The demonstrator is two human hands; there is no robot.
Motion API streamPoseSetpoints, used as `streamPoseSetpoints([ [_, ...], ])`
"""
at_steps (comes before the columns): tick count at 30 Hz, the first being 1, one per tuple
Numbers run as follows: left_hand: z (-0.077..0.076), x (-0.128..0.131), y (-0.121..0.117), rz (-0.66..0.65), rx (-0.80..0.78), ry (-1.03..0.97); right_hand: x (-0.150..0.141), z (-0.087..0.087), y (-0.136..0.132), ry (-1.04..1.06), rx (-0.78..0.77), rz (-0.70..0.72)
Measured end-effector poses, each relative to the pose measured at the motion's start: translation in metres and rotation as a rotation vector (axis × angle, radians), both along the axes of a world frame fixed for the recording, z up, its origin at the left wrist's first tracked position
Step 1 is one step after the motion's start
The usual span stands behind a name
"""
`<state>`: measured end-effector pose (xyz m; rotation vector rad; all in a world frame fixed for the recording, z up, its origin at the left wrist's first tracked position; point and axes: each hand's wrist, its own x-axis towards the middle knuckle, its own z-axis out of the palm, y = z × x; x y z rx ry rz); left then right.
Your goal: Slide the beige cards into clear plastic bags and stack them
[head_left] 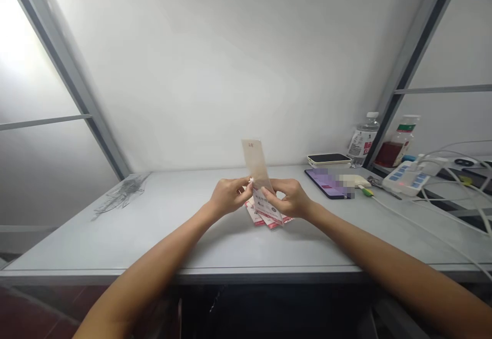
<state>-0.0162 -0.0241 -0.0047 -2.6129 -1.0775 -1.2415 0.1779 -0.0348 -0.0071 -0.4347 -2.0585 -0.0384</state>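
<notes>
A long flat packet, pale and see-through at its upper end with red print lower down, is held tilted above the table. My right hand grips its right edge between thumb and fingers. At its left edge, my left hand is closed in a pinch on a small white bit; whether this bit belongs to the packet I cannot tell. Beneath both hands, several red-and-white packets lie fanned and overlapping on the table, partly hidden by the held one.
On the right of the grey table lie a phone with a lit screen, a dark-screened phone and a power strip with trailing white cables. Behind them stand a clear bottle and a jar of dark red contents. Black scribble-like marks are at left.
</notes>
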Motion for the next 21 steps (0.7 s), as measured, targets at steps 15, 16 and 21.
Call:
streamPoseSetpoints([
  [15,-0.0004,0.0056,-0.0022,-0.004,-0.255,-0.178,0.0016,-0.0072,0.0036,-0.129,0.004,-0.114],
  [16,-0.0012,0.0055,-0.0009,-0.002,-0.291,-0.236,0.0013,-0.0075,0.003,-0.132,0.01,-0.095],
  [21,-0.0011,0.0032,0.0028,-0.056,-0.338,-0.379,-0.0034,-0.0048,-0.0042,-0.104,-0.032,-0.02],
])
